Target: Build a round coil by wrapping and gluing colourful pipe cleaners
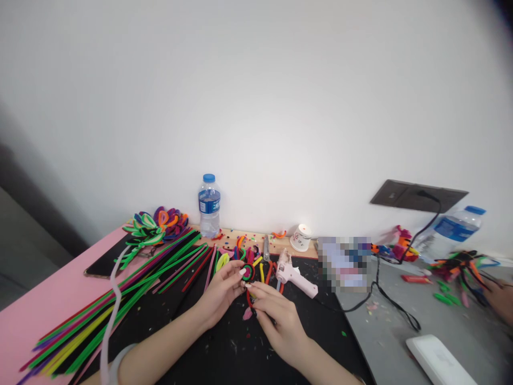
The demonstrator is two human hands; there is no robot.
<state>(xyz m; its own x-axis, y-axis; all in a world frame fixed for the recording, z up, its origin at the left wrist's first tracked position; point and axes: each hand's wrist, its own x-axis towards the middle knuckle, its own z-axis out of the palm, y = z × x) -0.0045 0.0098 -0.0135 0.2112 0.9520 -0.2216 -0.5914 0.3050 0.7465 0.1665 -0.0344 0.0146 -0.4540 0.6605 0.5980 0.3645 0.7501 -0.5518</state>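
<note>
Over the black mat, my left hand (225,286) pinches a small coil of pipe cleaner (248,272), dark green with pink and red in it. My right hand (280,316) is closed just below, its fingertips near the coil and at a red pipe cleaner (249,298). Whether that red piece joins the coil I cannot tell. A pink petal-like scrap (247,314) lies under the fingers. Behind the hands are short coloured pipe cleaner pieces (222,261), scissors (266,248) and a pale pink glue gun (296,278).
Long pipe cleaners (96,310) spread across the left, beside looped pipe cleaner flowers (154,227) and a dark phone (105,262). A water bottle (209,208) and an upturned paper cup (301,238) stand near the wall. The black cord (356,308) runs rightward; another person's hand (499,299) is far right.
</note>
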